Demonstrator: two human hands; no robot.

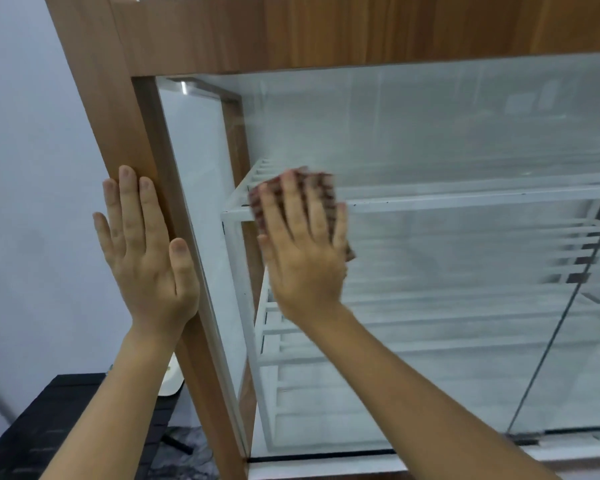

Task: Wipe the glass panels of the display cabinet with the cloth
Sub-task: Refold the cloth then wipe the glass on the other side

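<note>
Head view: risk judged — cloth (326, 188) could slip from under flat palm, leaving streaks on hazy front glass panel (430, 254). Right hand (303, 247) fingers straight, spread, pressed cloth flat against glass near left edge, no clench. Left hand (146, 251) flat, released, braced on wooden frame (118, 116).

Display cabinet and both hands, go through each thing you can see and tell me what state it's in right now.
Left hand: fingers straight, flat on the wooden frame.
Right hand: fingers spread, pressing the cloth against the front glass.
Cloth: bunched under the right hand, edges showing past the fingers.
Front glass: shut, hazy.
Shelves: white, nothing visible on them.
</note>
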